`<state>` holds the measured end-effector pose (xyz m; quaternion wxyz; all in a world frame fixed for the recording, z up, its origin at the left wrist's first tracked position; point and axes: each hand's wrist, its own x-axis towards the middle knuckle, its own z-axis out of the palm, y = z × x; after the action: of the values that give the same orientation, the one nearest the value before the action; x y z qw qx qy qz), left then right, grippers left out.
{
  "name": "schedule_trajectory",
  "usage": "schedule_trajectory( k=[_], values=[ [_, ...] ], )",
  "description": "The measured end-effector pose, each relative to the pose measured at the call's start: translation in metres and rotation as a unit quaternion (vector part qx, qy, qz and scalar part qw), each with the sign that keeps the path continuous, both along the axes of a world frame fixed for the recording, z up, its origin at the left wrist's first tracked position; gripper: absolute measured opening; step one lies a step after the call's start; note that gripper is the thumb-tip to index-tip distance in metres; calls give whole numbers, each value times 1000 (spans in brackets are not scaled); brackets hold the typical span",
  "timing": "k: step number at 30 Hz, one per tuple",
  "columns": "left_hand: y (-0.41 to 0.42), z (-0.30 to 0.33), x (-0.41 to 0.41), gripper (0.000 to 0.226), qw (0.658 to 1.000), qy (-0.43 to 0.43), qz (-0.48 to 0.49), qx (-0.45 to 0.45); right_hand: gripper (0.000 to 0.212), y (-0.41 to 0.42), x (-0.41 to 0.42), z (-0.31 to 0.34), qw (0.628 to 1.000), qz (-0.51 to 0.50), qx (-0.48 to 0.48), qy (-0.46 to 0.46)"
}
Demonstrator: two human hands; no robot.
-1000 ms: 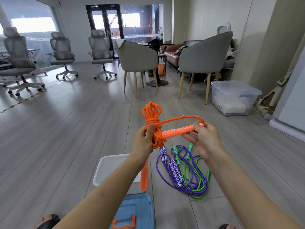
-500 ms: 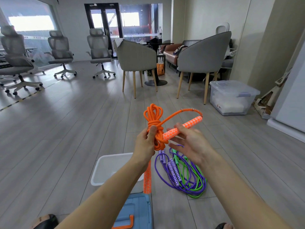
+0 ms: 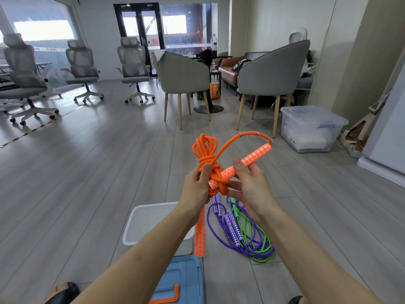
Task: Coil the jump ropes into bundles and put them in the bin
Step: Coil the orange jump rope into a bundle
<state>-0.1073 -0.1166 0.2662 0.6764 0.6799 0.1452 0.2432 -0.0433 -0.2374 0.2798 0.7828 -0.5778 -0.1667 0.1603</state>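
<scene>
My left hand (image 3: 197, 189) grips the coiled orange jump rope (image 3: 206, 150) at its wrapped middle, thumb on top. One orange-and-white patterned handle (image 3: 255, 156) pokes through the wraps; my right hand (image 3: 249, 187) pinches it between thumb and fingers. The rope's other handle (image 3: 199, 235) hangs straight down below my left hand. Under my hands, the white bin (image 3: 140, 224) stands open on the floor. A purple jump rope (image 3: 221, 229) and a green jump rope (image 3: 258, 242) lie loose and tangled together to the right of the bin.
A blue lid with an orange latch (image 3: 182, 281) lies on the floor close to me. Two grey armchairs (image 3: 271, 71) and a lidded clear storage box (image 3: 311, 128) stand ahead on the right. Office chairs (image 3: 83, 66) line the far left.
My right hand let go of the handle's far end, moved back toward the coil and now pinches the handle nearer the wraps. The handle has slid further through the bundle.
</scene>
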Motion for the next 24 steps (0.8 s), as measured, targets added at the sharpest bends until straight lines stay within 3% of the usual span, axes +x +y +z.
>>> schedule_trajectory(
  k=[5, 11, 14, 17, 21, 24],
  values=[
    [3, -6, 2, 49, 1000, 7, 11, -21, 8, 2, -6, -5, 988, -39, -56, -135],
    [10, -10, -1, 50, 999, 41, 15, 6, 40, 2, -14, -15, 969, 3, -121, -213],
    [7, -8, -1, 48, 999, 34, 9, 2, 48, 4, -16, -19, 983, -4, -74, -167],
    [6, -4, 2, 52, 999, 27, 12, -13, 23, 9, -17, -16, 996, 5, 8, -93],
    [5, -2, 2, 60, 1000, 3, 13, -19, 51, 13, -15, -15, 992, 2, 130, 6],
    [1, -3, 3, 50, 999, -12, 22, -21, 44, 14, -11, -16, 978, 5, 190, 91]
  ],
)
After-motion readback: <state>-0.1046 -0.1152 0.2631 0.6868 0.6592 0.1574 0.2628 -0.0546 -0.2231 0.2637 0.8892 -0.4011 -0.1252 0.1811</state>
